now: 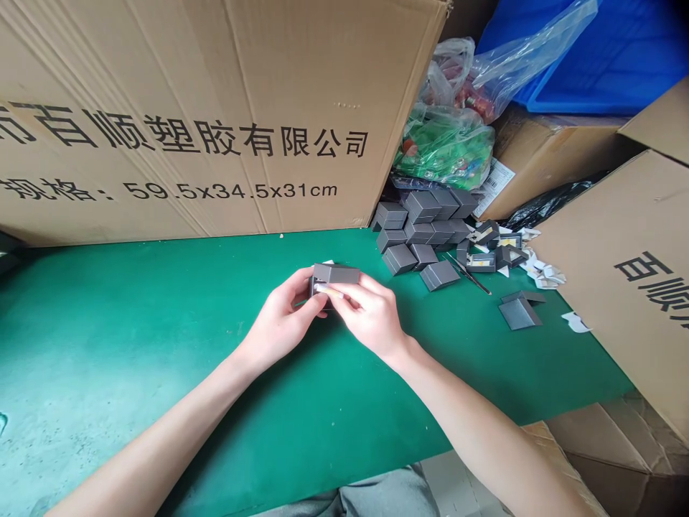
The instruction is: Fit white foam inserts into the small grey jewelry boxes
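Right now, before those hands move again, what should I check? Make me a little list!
1. Left hand and right hand both on the grey box: ok.
2. Pale strip at the box's front sitting straight: cannot tell, fingers partly cover it.
3. Box lid fully shut: cannot tell from this view.
4. Tweezers lying within sight on the green mat: ok.
5. Hands apart from the box pile: ok.
6. Paper scraps away from the hands: ok.
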Action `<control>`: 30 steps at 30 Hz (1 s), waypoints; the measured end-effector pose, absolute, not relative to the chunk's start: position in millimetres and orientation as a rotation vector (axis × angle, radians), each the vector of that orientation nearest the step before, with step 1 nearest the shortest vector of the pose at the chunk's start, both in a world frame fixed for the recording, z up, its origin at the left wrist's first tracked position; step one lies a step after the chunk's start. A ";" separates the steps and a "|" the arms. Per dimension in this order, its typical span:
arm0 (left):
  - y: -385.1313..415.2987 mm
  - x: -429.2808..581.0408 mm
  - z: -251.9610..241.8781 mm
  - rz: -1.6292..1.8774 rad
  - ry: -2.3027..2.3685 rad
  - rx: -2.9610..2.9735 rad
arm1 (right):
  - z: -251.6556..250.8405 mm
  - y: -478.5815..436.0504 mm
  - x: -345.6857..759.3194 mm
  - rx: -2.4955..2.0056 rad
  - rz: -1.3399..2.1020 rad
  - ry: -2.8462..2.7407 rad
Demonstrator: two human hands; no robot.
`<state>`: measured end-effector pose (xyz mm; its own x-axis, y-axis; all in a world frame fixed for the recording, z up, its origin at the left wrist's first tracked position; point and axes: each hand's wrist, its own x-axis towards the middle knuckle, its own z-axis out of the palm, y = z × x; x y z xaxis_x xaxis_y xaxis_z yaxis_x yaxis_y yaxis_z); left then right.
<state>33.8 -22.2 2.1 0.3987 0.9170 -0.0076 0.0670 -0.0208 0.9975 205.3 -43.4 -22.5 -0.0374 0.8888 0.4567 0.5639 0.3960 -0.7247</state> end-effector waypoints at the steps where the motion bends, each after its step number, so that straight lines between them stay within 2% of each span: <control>1: -22.2 33.6 1.1 0.871 0.952 1.434 | -22.5 -43.2 205.8 -1.287 0.432 -1.732; 30: -21.0 31.8 -10.5 0.898 1.084 1.589 | -25.5 -41.7 213.8 -1.300 0.424 -2.012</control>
